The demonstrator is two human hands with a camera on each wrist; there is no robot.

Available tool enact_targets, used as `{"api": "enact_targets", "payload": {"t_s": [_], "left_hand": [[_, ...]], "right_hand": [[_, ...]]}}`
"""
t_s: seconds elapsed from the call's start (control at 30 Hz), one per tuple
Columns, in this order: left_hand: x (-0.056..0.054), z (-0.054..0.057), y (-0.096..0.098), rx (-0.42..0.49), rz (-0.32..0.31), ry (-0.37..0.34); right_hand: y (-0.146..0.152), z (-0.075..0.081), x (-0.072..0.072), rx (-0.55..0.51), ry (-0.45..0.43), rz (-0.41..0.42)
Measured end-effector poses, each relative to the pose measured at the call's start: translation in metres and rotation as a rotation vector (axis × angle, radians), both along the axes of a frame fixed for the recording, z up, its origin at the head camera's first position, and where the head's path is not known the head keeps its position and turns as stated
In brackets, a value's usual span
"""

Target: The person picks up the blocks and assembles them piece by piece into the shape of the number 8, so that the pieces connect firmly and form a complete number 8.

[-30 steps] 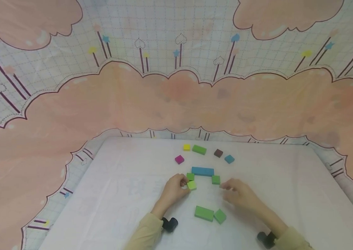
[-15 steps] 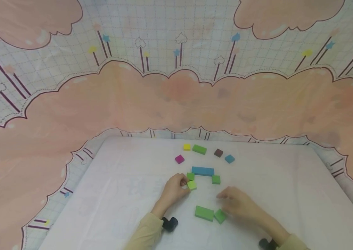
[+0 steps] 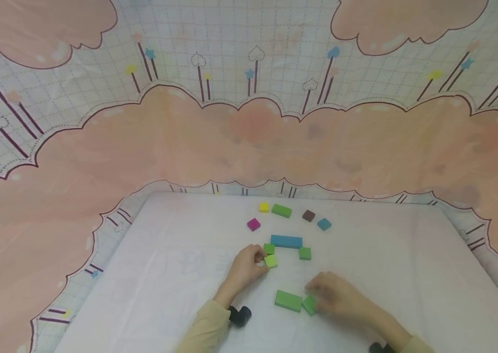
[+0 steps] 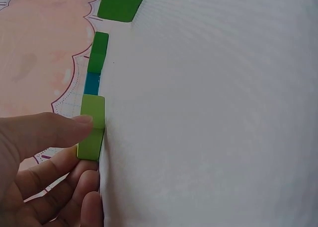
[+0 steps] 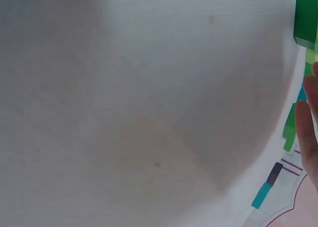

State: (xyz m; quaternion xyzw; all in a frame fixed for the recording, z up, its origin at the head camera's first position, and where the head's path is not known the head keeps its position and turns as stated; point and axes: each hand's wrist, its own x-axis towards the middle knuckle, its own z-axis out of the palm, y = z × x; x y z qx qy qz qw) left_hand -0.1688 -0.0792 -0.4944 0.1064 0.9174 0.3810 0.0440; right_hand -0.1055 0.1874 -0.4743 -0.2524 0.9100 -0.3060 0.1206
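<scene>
My left hand (image 3: 245, 266) pinches a light green cube (image 3: 271, 261) on the white table, just in front of a green cube (image 3: 268, 249). In the left wrist view the thumb lies on the light green cube (image 4: 92, 110), with fingers behind it. My right hand (image 3: 336, 296), slightly blurred, hovers beside another green cube (image 3: 308, 305) and overlaps its right side. Its fingers (image 5: 306, 130) extend loosely in the right wrist view, apart from a green block (image 5: 305, 19). A green rectangular block (image 3: 288, 300) lies left of the cube near that hand.
A long blue block (image 3: 286, 241) lies behind the hands, a green cube (image 3: 305, 253) at its right end. Farther back are yellow (image 3: 264, 207), magenta (image 3: 254, 224), dark brown (image 3: 308, 215) and blue (image 3: 324, 224) cubes and a green block (image 3: 282, 211). Patterned cloth (image 3: 249, 142) hangs behind.
My right hand has moved away from the green cube by the blue block, toward me, to the nearer green cube. My left hand stays with the light green cube.
</scene>
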Motion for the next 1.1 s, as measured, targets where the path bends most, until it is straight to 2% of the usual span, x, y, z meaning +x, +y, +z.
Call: {"api": "enact_targets", "payload": {"t_s": [0.13,0.37,0.67,1.1], "left_hand": [[-0.0001,-0.0001,0.0000,0.003,-0.001,-0.001],[-0.0007,-0.0003,-0.0003,0.015,0.001,-0.007],[-0.0008,0.0000,-0.0002,0.001,-0.002,0.002],[-0.0009,-0.0002,-0.0009,-0.002,-0.002,0.002]], "right_hand": [[0.0003,-0.0006,0.0008,0.012,-0.007,0.014],[-0.0008,-0.0026,0.0033,0.032,-0.059,-0.011],[-0.0015,-0.0018,0.0049,0.027,-0.010,0.043],[-0.0030,-0.0039,0.0039,0.061,-0.017,0.019]]}}
